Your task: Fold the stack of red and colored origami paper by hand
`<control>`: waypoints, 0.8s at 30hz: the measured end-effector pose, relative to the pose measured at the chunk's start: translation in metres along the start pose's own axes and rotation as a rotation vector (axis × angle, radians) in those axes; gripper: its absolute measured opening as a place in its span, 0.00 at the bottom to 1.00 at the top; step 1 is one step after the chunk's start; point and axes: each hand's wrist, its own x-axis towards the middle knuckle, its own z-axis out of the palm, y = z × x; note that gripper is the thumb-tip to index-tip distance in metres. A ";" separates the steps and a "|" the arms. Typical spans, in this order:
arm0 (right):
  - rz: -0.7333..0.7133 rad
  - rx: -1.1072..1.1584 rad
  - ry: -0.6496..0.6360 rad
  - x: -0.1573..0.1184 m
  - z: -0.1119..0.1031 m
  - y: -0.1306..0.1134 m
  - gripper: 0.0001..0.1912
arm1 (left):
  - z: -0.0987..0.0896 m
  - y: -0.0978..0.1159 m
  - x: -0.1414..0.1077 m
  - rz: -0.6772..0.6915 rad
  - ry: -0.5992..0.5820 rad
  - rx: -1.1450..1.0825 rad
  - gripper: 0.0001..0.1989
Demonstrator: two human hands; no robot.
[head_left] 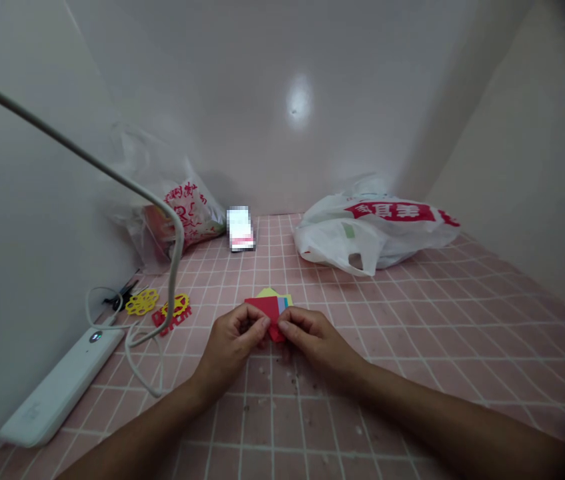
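A small red paper piece [268,307] is pinched between both hands near the middle of the view. My left hand [235,337] has thumb and fingers closed on its lower left side. On the right side, my right hand [312,333] grips it with thumb and index finger. Behind the red piece, purple and teal edges show, along with yellow paper [268,292] sticking out at the top. How these coloured layers are joined cannot be made out. The fingertips hide part of the lower edge.
Left on the pink tiled surface [282,460] are a white power bank [62,383], a cable [177,267], yellow cut-outs [142,302] and a red cut-out [177,323]. Farther back stand a plastic bag [187,213], a lit phone [241,229] and a white bag [377,227].
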 end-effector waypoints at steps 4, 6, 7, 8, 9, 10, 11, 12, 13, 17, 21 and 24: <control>-0.022 -0.099 0.033 0.000 -0.001 -0.001 0.15 | 0.000 0.001 0.000 0.003 -0.009 0.035 0.10; -0.031 -0.109 0.033 0.000 -0.001 0.001 0.15 | 0.000 0.002 0.000 0.010 -0.011 0.057 0.10; -0.030 -0.093 0.029 0.000 -0.001 0.001 0.15 | 0.000 0.002 0.000 0.016 -0.009 0.065 0.10; -0.027 -0.068 0.025 0.000 -0.001 0.002 0.16 | 0.000 0.002 0.000 0.021 -0.005 0.066 0.10; -0.022 -0.042 0.021 0.000 -0.001 0.003 0.16 | 0.000 0.003 0.000 0.024 -0.001 0.060 0.10; -0.019 -0.020 0.016 0.001 -0.001 0.003 0.17 | 0.000 0.003 0.000 0.026 0.004 0.050 0.10; -0.016 -0.006 0.013 0.001 -0.001 0.003 0.18 | 0.000 0.003 0.000 0.027 0.010 0.041 0.10; -0.011 0.000 0.013 0.001 -0.001 0.003 0.18 | 0.000 0.003 0.000 0.028 0.014 0.036 0.10; -0.009 -0.003 0.016 0.001 -0.001 0.003 0.17 | 0.000 0.003 -0.001 0.030 0.017 0.035 0.10; -0.041 -0.105 0.050 0.001 -0.002 0.002 0.14 | 0.000 0.001 -0.001 0.064 0.014 0.108 0.10; -0.074 -0.170 0.081 0.000 -0.003 0.002 0.15 | -0.002 0.001 -0.002 0.123 0.009 0.221 0.11; -0.058 -0.083 0.057 0.000 -0.002 0.001 0.16 | -0.002 0.001 -0.002 0.128 0.019 0.221 0.11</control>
